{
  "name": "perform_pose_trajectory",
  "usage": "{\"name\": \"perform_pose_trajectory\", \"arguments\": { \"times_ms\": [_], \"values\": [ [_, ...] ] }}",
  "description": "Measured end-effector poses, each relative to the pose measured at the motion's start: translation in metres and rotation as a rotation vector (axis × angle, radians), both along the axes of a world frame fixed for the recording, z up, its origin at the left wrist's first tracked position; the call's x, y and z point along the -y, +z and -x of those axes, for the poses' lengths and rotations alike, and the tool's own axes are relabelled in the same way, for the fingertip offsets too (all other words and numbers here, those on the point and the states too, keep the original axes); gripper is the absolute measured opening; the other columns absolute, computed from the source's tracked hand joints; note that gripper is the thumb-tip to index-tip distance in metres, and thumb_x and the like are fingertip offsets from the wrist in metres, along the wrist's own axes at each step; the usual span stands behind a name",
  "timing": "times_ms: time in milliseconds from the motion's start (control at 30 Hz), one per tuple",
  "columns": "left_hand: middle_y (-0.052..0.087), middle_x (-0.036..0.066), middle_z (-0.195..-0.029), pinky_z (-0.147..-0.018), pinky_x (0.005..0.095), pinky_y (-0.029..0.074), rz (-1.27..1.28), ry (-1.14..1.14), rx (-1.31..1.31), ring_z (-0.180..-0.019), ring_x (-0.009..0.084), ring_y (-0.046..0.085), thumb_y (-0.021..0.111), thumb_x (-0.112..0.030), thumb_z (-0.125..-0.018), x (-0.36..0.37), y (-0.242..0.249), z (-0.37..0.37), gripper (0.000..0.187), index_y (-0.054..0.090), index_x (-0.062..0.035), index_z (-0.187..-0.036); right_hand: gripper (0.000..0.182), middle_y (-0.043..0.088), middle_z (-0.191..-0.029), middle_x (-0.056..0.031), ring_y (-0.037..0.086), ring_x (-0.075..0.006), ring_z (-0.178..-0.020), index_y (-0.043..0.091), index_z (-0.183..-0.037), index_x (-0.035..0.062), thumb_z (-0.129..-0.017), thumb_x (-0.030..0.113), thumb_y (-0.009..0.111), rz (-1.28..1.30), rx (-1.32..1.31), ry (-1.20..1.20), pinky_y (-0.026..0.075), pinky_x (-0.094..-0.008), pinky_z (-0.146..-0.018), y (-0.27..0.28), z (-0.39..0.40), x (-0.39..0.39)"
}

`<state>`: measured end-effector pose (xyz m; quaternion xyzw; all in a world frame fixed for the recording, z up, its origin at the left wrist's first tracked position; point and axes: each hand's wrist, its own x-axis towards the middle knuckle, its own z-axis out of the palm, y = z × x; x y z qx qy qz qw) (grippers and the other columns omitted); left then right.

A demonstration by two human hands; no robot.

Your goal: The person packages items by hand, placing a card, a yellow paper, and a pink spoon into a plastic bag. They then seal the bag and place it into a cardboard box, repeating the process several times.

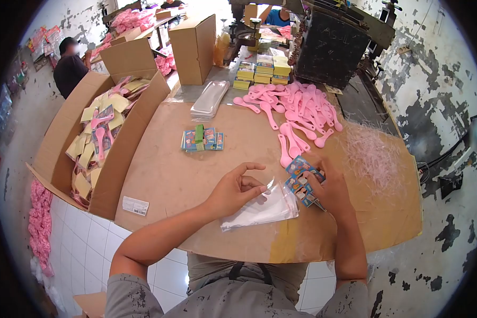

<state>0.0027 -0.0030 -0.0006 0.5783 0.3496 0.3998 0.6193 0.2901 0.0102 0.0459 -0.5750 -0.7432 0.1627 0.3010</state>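
Note:
My right hand [331,188] is closed around a few blue printed cards [300,183], its thumb lying across their face. My left hand [238,191] hovers over a stack of clear plastic bags [262,212] at the front of the cardboard-covered table. Its index finger and thumb are apart, and the thumb tip is close to the lifted edge of the top bag; whether they touch is hard to see. Beyond the cards lies a big heap of pink plastic spoons [307,108]. A bundle of blue cards [202,139] with a green band sits farther left.
An open cardboard box [111,175] at the left holds packed spoons and cards. Clear packaging [209,100] and card stacks [263,69] stand at the back, near a black machine block [331,45]. Plastic scraps [373,153] lie at right. A person [70,66] is far left.

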Motion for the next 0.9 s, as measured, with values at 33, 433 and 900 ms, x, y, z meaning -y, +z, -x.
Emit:
{"name": "perform_pose_trajectory", "arguments": {
  "times_ms": [33, 433, 900],
  "values": [
    [0.078, 0.013, -0.103, -0.086, 0.0283, 0.056, 0.007, 0.0, 0.014, -0.095, 0.0153, 0.075, 0.067, -0.002, -0.101, 0.0, 0.0, 0.0, 0.052, 0.042, -0.0022, -0.147, 0.031, 0.073, -0.101, -0.0158, 0.072, -0.0306, -0.084, 0.071, -0.123, 0.0033, -0.093, 0.009, 0.073, -0.041, -0.057, 0.067, 0.056, -0.0404, -0.078, 0.002, 0.001, 0.001],
    [0.078, 0.015, -0.104, -0.086, 0.0288, 0.056, 0.014, -0.023, 0.041, -0.094, 0.0158, 0.075, 0.067, -0.004, -0.102, 0.001, 0.0, -0.004, 0.05, 0.042, -0.0026, -0.146, 0.024, 0.073, -0.103, -0.0133, 0.072, -0.0196, -0.085, 0.072, -0.114, -0.0008, -0.092, 0.006, 0.075, -0.325, -0.112, 0.062, 0.055, -0.0336, -0.073, 0.01, 0.006, 0.005],
    [0.078, 0.015, -0.104, -0.087, 0.0269, 0.056, -0.016, -0.082, -0.012, -0.094, 0.0113, 0.072, 0.068, -0.005, -0.102, 0.009, 0.007, -0.005, 0.056, 0.041, -0.0035, -0.151, 0.03, 0.072, -0.099, -0.0083, 0.067, -0.0146, -0.079, 0.074, -0.117, 0.0036, -0.088, 0.008, 0.081, 0.085, -0.319, 0.453, 0.053, -0.0288, -0.071, -0.012, 0.025, 0.007]
  ]
}}
